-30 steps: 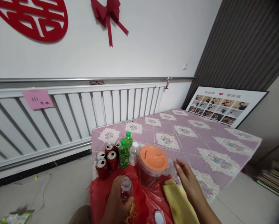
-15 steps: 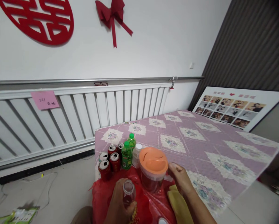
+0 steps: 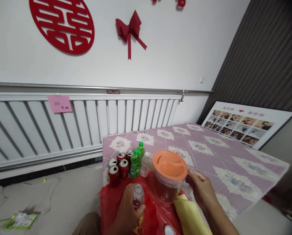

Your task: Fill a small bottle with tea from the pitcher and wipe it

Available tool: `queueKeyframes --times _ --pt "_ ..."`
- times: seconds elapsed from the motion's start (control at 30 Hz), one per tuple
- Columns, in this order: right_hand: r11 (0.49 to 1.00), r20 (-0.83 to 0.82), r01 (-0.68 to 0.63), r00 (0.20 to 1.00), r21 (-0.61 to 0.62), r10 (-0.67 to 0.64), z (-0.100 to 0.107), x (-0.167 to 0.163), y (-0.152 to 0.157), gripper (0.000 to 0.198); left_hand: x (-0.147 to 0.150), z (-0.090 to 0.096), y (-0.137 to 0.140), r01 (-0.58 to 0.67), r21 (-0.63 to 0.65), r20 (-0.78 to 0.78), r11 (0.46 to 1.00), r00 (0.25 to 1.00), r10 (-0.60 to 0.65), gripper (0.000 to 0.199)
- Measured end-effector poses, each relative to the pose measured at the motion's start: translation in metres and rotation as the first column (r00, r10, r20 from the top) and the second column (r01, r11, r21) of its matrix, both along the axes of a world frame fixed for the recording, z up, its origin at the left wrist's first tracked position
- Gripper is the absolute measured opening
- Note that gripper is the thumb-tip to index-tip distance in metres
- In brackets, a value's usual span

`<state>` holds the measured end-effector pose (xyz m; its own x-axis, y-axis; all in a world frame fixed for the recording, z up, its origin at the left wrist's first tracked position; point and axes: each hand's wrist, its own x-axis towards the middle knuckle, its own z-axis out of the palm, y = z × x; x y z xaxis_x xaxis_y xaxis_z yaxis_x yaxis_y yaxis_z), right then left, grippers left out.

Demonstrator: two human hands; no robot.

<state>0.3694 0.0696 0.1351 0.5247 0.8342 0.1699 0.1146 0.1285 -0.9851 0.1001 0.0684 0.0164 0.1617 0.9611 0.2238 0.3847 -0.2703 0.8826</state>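
My left hand point(image 3: 130, 207) is closed around a small clear bottle point(image 3: 138, 195), upright with its mouth uncapped, over red plastic sheeting point(image 3: 149, 217). On the right, my right hand point(image 3: 201, 187) grips the handle side of a clear plastic pitcher point(image 3: 167, 191) with an orange lid point(image 3: 170, 164). The pitcher seems slightly raised; its base is hard to make out. A yellow cloth point(image 3: 190, 213) lies below my right hand. Near the bottom edge is a white cap point(image 3: 169, 230).
Several opened drink cans point(image 3: 124, 168) stand at the left, beside two green bottles point(image 3: 135, 164) and a clear bottle with a white cap point(image 3: 146, 164). A flowered cloth point(image 3: 202, 160) covers the surface. Behind is a white radiator point(image 3: 92, 120); a photo board point(image 3: 243, 125) leans at right.
The pitcher has moved up and to the right with my right hand, and its lid looks larger. My left hand still holds the small bottle. The camera view has shifted.
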Motion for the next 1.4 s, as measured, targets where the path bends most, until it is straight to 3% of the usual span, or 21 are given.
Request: queueKeyframes --times 0.17,0.6,1.0,1.4 --pt "0.999 0.078 -0.023 0.997 -0.037 0.026 0.02 0.007 -0.019 0.049 0.0 0.002 0.001 0.028 0.009 -0.005 1.0 1.0 -0.028 0.063" --pt "0.973 0.315 -0.054 0.941 -0.224 0.125 0.045 -0.005 -0.061 0.044 -0.002 0.013 -0.001 0.011 0.005 0.012 1.0 1.0 -0.011 0.061" --pt "0.953 0.358 -0.062 0.918 -0.297 0.172 0.056 -0.028 -0.058 0.041 -0.005 0.019 -0.001 0.021 -0.008 0.0 1.0 1.0 -0.021 0.065" --pt "0.926 0.429 -0.07 0.871 -0.371 0.238 0.053 -0.035 -0.044 0.047 -0.004 0.015 0.0 -0.001 -0.037 0.005 0.999 1.0 0.001 0.071"
